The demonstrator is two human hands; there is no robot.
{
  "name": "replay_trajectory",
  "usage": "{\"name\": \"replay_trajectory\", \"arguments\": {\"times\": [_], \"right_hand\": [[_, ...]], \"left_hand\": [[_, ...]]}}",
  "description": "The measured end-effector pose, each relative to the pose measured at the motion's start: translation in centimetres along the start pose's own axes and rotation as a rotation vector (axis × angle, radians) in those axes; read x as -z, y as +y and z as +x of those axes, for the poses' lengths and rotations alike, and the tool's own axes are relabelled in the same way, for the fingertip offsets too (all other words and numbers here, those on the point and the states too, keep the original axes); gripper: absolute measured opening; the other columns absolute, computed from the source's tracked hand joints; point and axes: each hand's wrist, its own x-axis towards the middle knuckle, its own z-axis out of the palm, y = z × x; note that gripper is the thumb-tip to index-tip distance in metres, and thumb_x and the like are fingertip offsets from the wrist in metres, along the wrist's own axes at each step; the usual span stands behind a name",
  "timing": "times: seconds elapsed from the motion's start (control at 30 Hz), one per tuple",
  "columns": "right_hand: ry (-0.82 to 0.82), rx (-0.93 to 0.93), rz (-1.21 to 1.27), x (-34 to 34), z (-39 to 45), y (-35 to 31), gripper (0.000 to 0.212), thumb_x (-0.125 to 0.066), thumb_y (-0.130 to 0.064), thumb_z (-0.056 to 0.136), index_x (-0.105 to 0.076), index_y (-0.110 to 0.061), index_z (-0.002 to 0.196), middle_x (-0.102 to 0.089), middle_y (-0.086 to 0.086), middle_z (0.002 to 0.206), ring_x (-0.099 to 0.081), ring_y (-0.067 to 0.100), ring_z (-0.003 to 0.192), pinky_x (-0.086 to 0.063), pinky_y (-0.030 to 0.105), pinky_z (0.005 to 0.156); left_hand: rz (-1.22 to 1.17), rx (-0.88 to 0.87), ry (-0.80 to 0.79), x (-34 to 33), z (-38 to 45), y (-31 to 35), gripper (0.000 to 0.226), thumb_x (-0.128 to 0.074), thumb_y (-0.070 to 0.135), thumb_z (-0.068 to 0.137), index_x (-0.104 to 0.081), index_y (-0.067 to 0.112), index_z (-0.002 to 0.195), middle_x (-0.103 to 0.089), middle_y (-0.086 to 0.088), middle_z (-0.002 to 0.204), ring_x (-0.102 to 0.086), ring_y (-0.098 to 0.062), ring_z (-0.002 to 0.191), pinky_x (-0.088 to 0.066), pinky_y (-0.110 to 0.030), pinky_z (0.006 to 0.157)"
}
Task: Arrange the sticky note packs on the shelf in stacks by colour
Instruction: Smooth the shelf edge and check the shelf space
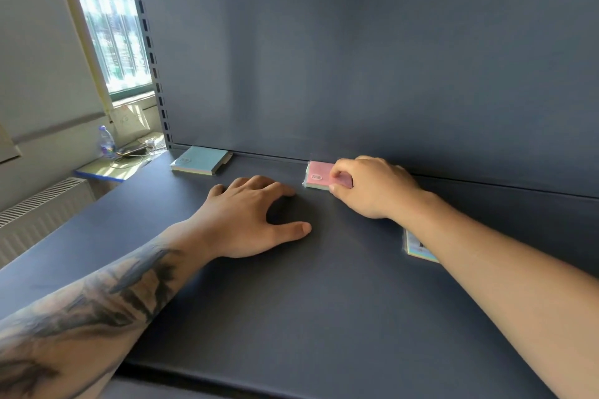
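Pink sticky note pack (pixel 319 175) at the far edge of the dark shelf (pixel 324 317), against the back panel (pixel 356 58), gripped by the right hand (pixel 369 186), thumb near side, fingers curled on top. Blue-green pack (pixel 199 160) far left. Another pack (pixel 418 249) half hidden under the right forearm. Left hand (pixel 249 225) flat on the shelf, fingers spread, holding nothing.

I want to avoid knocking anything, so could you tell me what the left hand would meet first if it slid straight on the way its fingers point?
Probably the pink pack that the right hand grips; the left hand points that way.
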Motion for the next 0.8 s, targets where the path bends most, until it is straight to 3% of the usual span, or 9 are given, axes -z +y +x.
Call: {"name": "replay_trajectory", "arguments": {"times": [0.13,0.3,0.43,0.57,0.7,0.8], "right_hand": [[0.005,0.004,-0.014,1.0,-1.5,0.9,0.040,-0.053,-0.058,0.097,-0.055,-0.042,0.134,-0.055,-0.004,0.135,-0.054,0.028,0.124,-0.043,0.043,0.097],[0.051,-0.030,0.095,2.5,-5.3,4.9,0.025,-0.057,-0.055,0.096,-0.067,-0.039,0.112,-0.062,-0.007,0.116,-0.058,0.023,0.111,-0.050,0.040,0.093],[0.031,-0.053,0.183,3.2,-8.4,8.6,0.028,-0.060,-0.059,0.093,-0.068,-0.040,0.112,-0.064,-0.012,0.115,-0.058,0.015,0.107,-0.049,0.036,0.092],[-0.063,-0.027,0.321,3.6,-11.3,11.0,0.039,-0.066,-0.069,0.084,-0.065,-0.048,0.117,-0.062,-0.024,0.118,-0.059,0.003,0.108,-0.050,0.032,0.092],[-0.168,0.044,0.305,3.5,-12.7,11.9,0.063,-0.075,-0.077,0.067,-0.059,-0.052,0.122,-0.057,-0.024,0.113,-0.051,-0.004,0.110,-0.047,0.029,0.094],[-0.159,0.069,0.325,3.4,-12.8,11.7,0.065,-0.084,-0.065,0.067,-0.060,-0.050,0.125,-0.058,-0.024,0.113,-0.052,-0.003,0.109,-0.046,0.025,0.090]], "left_hand": [[0.055,-0.014,-0.021,0.5,-0.5,1.0,0.087,-0.030,0.094,0.075,-0.036,0.049,0.150,-0.039,0.017,0.156,-0.033,-0.015,0.147,-0.028,-0.045,0.118],[0.137,-0.162,-0.087,0.8,-1.3,5.3,0.074,-0.036,0.083,0.090,-0.028,0.049,0.155,-0.035,0.019,0.160,-0.035,-0.011,0.147,-0.026,-0.037,0.120],[0.031,-0.219,-0.138,0.9,-0.6,9.2,0.074,-0.049,0.080,0.087,-0.035,0.049,0.152,-0.040,0.021,0.156,-0.040,-0.009,0.142,-0.034,-0.033,0.116],[-0.162,-0.284,-0.118,-0.1,1.3,12.3,0.067,-0.071,0.060,0.085,-0.046,0.043,0.146,-0.056,0.019,0.137,-0.052,-0.009,0.125,-0.046,-0.035,0.105],[-0.189,-0.266,-0.132,-1.1,2.4,13.5,0.092,-0.067,0.061,0.069,-0.039,0.037,0.154,-0.052,0.012,0.147,-0.048,-0.012,0.133,-0.042,-0.035,0.110],[-0.273,-0.276,-0.135,-1.7,2.5,13.2,0.097,-0.066,0.065,0.064,-0.040,0.037,0.153,-0.053,0.016,0.145,-0.047,-0.007,0.133,-0.039,-0.035,0.113]]}}
